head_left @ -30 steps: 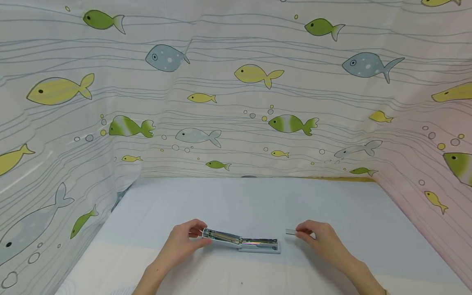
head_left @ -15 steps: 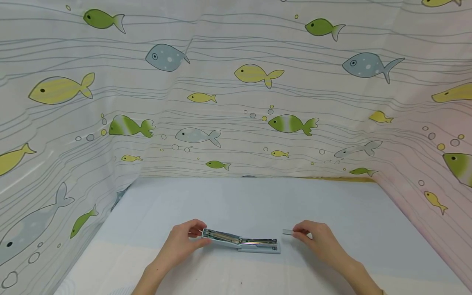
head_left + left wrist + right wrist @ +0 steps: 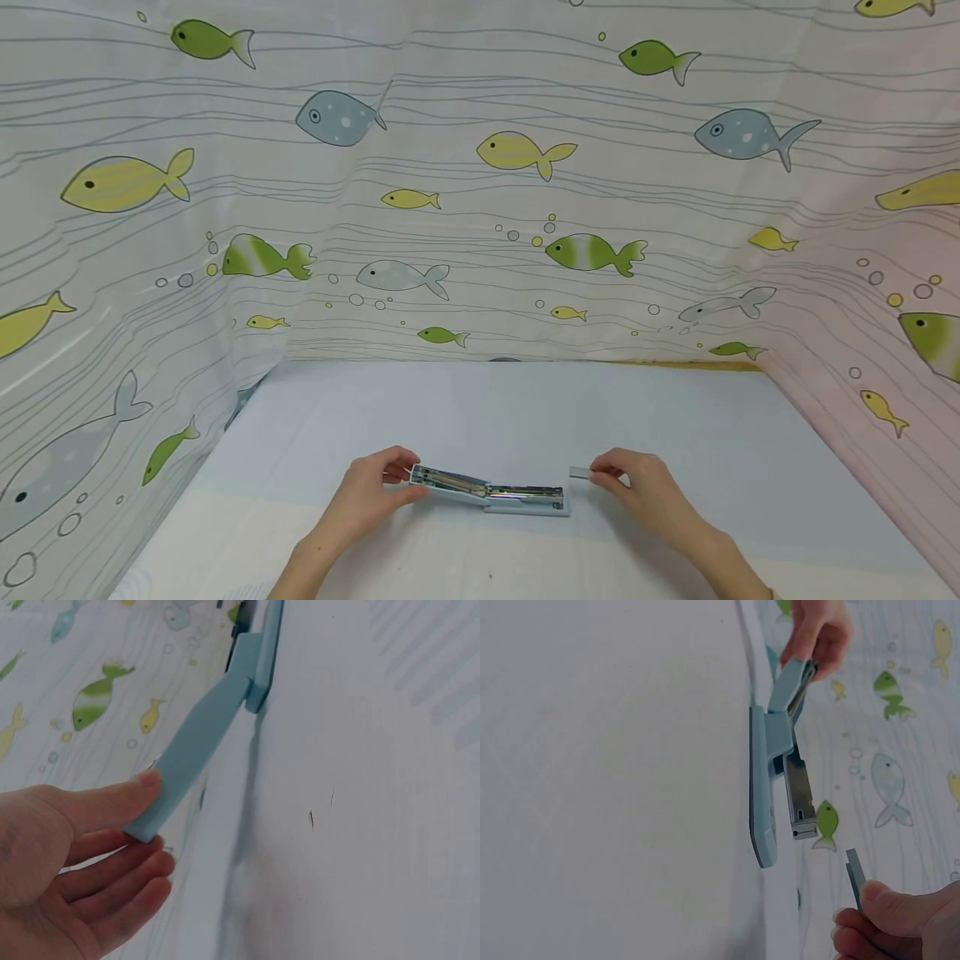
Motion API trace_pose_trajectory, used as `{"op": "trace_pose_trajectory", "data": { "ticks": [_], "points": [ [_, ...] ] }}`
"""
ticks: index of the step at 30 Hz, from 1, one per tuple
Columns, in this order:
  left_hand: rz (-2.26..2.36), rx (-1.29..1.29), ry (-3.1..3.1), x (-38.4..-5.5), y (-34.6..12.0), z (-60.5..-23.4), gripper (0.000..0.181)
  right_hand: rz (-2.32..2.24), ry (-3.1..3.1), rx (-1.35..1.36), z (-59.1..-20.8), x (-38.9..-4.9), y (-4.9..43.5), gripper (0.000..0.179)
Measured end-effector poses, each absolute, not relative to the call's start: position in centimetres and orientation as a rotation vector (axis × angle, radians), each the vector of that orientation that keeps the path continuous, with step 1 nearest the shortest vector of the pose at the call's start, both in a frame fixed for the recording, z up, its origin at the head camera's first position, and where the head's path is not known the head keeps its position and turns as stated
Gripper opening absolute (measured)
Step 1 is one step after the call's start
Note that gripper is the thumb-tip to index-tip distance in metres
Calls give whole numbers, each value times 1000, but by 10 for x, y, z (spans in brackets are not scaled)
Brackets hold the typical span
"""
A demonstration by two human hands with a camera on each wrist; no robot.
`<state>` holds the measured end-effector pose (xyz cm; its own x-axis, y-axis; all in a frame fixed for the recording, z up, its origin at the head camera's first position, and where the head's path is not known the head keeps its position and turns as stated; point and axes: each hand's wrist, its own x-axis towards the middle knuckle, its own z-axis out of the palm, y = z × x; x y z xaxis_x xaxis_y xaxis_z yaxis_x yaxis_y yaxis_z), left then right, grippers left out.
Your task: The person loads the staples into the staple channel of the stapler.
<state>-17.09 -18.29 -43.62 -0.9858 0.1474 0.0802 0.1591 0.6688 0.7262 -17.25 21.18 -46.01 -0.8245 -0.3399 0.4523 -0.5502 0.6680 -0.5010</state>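
Note:
A light blue stapler (image 3: 527,507) rests on the white table, swung wide apart at its hinge so the metal staple channel (image 3: 800,796) lies exposed. My left hand (image 3: 382,487) pinches the end of the raised top cover (image 3: 196,742) between thumb and fingers, holding it tilted up to the left. Just off the stapler's right end, my right hand (image 3: 641,483) pinches a short grey strip of staples (image 3: 579,473) between thumb and index finger. The strip (image 3: 855,874) points toward the channel's front end, with a gap between them.
The white cloth-covered table (image 3: 450,408) spreads around the stapler. A fish-patterned curtain (image 3: 480,208) hangs behind it and along both sides. Small dark marks (image 3: 311,819) show on the cloth in the left wrist view.
My right hand has moved slightly left with the strip of staples, bringing it closer to the stapler's right end. The left hand and stapler have stayed nearly still.

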Motion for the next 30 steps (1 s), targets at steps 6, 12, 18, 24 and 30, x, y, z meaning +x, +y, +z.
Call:
{"op": "trace_pose_trajectory", "data": {
  "ticks": [6,12,18,24,30],
  "points": [
    [-1246,-257,-2860,-171,-183,-436,36,928,-2575,702,-459,-172,209,11],
    [-1252,-271,-2850,-171,-183,-436,36,934,-2564,705,-456,-172,207,11],
    [-1270,-266,-2848,-171,-183,-436,37,941,-2550,720,-456,-172,204,11],
    [-1270,-266,-2850,-172,-183,-437,36,943,-2535,737,-455,-171,203,10],
    [-1270,-273,-2848,-171,-184,-437,37,958,-2549,738,-455,-172,201,10]
  ]
}}
